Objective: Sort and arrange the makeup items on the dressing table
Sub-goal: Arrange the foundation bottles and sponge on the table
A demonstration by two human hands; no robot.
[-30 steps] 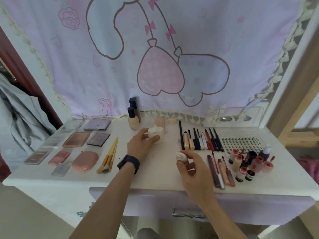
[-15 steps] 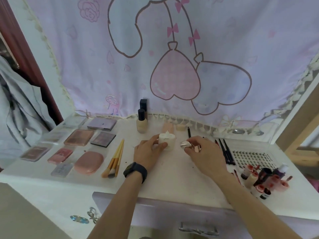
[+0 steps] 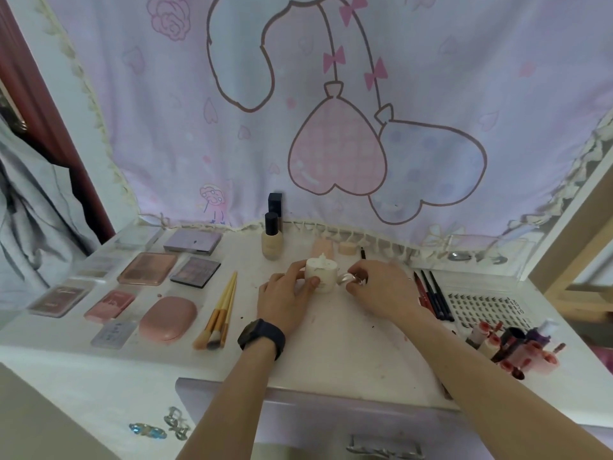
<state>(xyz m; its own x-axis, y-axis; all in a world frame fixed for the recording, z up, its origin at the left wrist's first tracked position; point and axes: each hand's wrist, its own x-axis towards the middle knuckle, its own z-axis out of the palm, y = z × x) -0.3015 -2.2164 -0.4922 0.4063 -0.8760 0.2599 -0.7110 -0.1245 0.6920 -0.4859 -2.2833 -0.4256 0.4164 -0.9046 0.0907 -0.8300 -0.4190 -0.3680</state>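
On the white dressing table (image 3: 358,346), my left hand (image 3: 287,302) grips a small cream jar (image 3: 321,274) that stands upright near the table's middle. My right hand (image 3: 381,288) sits just right of the jar and pinches a small shiny silver-white piece (image 3: 346,279) against the jar's side. A foundation bottle (image 3: 272,239) with a black cap stands behind the jar. Palettes and compacts (image 3: 147,268) lie in rows at the left. Three makeup brushes (image 3: 220,313) lie between the palettes and my left hand.
Pencils and liners (image 3: 431,293) lie right of my right hand, then a lash sheet (image 3: 487,308). Small lip bottles and tubes (image 3: 510,346) cluster at the right front. Two peach sponges (image 3: 335,249) rest at the back by the curtain (image 3: 331,111). A drawer handle (image 3: 384,448) shows below.
My right hand carried the small shiny piece from the table's front up to the jar. My left hand stayed on the jar. The camera moved closer and tilted.
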